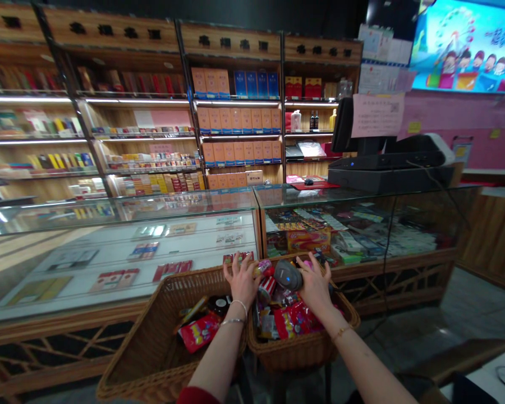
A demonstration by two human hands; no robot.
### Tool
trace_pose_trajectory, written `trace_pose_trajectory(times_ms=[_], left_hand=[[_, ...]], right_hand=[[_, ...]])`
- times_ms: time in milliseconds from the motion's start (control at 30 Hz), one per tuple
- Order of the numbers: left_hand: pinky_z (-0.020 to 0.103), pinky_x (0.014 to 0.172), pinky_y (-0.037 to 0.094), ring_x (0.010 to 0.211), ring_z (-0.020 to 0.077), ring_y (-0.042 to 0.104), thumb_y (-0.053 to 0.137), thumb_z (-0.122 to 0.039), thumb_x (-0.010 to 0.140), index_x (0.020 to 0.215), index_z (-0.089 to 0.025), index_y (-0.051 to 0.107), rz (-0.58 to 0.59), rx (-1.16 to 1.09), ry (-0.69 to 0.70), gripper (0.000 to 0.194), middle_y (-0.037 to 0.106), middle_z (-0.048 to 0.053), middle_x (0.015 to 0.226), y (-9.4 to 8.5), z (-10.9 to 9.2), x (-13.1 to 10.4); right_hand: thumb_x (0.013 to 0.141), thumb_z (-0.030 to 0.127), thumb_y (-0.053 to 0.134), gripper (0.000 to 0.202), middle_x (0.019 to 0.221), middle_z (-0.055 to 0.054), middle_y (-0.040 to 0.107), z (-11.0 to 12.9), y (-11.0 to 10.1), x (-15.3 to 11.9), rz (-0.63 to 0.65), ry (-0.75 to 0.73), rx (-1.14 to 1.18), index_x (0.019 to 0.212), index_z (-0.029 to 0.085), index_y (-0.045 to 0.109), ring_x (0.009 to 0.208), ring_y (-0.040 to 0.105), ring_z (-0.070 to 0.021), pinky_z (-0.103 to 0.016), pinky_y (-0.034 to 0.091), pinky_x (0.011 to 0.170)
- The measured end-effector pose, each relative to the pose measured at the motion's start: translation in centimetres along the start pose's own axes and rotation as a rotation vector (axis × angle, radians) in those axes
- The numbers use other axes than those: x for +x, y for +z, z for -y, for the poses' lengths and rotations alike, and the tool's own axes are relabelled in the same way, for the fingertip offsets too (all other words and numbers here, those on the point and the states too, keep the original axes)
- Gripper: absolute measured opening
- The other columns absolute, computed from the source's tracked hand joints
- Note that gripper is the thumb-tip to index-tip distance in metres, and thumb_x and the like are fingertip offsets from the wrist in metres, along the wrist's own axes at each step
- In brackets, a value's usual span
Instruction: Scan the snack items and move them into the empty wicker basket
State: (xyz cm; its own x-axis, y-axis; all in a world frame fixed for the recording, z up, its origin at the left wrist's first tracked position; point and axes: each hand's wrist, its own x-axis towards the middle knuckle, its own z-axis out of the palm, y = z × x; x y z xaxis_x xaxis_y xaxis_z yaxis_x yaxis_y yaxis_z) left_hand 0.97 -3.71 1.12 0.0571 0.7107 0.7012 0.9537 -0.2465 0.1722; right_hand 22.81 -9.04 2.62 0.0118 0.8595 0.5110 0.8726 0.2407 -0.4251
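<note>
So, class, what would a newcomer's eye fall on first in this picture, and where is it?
Probably the bright cartoon screen at the upper right. Next, the left hand and right hand, low near the centre by the right basket, with a dark device between them. Behind, rows of orange boxes stand out above the middle.

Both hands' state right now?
Left hand: at a small pink-red package, fingers spread; grip can't be told.
Right hand: holding a dark grey device.
</note>
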Motion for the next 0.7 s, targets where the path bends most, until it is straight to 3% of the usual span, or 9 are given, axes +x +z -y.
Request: trace_pose_trajectory(times_ms=[700], left_hand=[[0.068,0.119,0.007,0.144,0.0364,0.035,0.07,-0.048,0.079,0.102,-0.032,0.075,-0.053,0.005,-0.043,0.028,0.063,0.003,0.139,-2.0,-0.4,1.1]], right_hand=[[0.077,0.009,0.052,0.045,0.147,-0.002,0.055,0.7,0.4,0.4,-0.062,-0.037,-0.079,0.115,0.027,0.07,0.149,0.025,-0.029,-0.062,0.005,0.117]])
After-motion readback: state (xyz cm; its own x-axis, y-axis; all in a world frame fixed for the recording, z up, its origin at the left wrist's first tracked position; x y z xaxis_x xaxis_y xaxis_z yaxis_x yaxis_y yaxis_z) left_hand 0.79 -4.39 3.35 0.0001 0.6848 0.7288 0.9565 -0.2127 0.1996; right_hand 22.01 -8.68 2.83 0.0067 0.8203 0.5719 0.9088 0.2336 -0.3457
